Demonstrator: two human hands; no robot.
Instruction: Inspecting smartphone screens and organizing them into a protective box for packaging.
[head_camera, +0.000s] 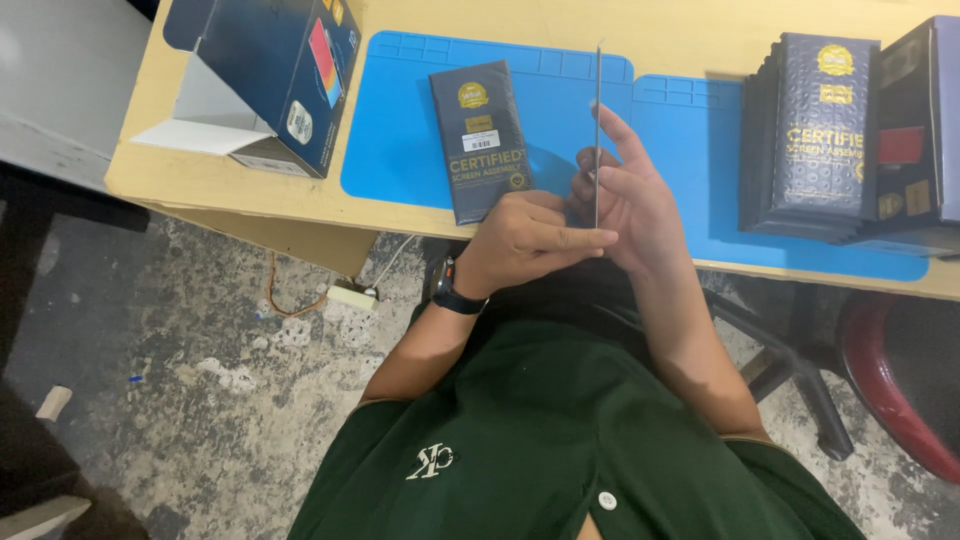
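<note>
A thin flat panel (598, 100), seen edge-on as a narrow grey line, stands upright between my two hands above the blue mat (400, 150). My left hand (520, 240), with a dark watch on its wrist, pinches the panel's lower end from the left. My right hand (630, 195) supports it from the right, fingers spread along its face. A slim dark flat box (480, 140) with a gold seal lies on the mat just left of my hands.
An open dark blue carton (270, 80) lies on its side at the wooden table's left end. A stack of dark flat boxes (815, 135) stands at the right, beside another dark box (920, 130). A red stool (880, 380) stands on the floor, lower right.
</note>
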